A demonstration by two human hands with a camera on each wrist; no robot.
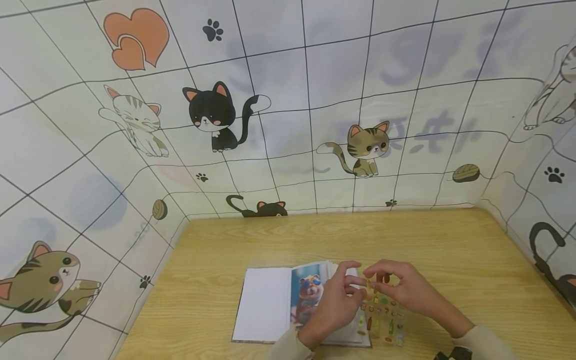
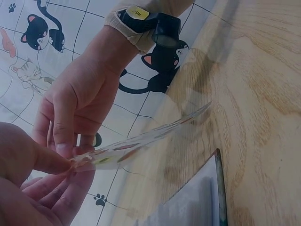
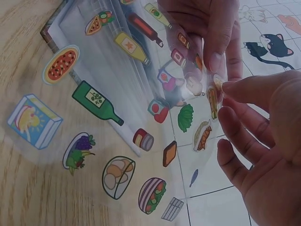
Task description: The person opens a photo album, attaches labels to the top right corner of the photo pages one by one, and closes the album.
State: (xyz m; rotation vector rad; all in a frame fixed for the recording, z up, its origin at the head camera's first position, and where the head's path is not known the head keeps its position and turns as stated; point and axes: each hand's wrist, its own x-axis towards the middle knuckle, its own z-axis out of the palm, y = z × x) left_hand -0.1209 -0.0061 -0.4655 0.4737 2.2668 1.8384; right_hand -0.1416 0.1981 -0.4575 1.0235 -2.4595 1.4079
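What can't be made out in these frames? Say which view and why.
1. Head view: the lower right of the photo in the open book, behind the left hand.
2. Head view: fine detail of the sticker sheet's designs, too small.
3. Left wrist view: those designs, seen nearly edge-on and blurred; most of the book, cut off by the bottom edge.
4. Right wrist view: part of one sticker, under the thumb of the right hand.

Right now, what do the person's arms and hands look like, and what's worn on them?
The left hand and right hand are bare, below pale cream sleeves. A black device with a yellow label sits over the right sleeve.
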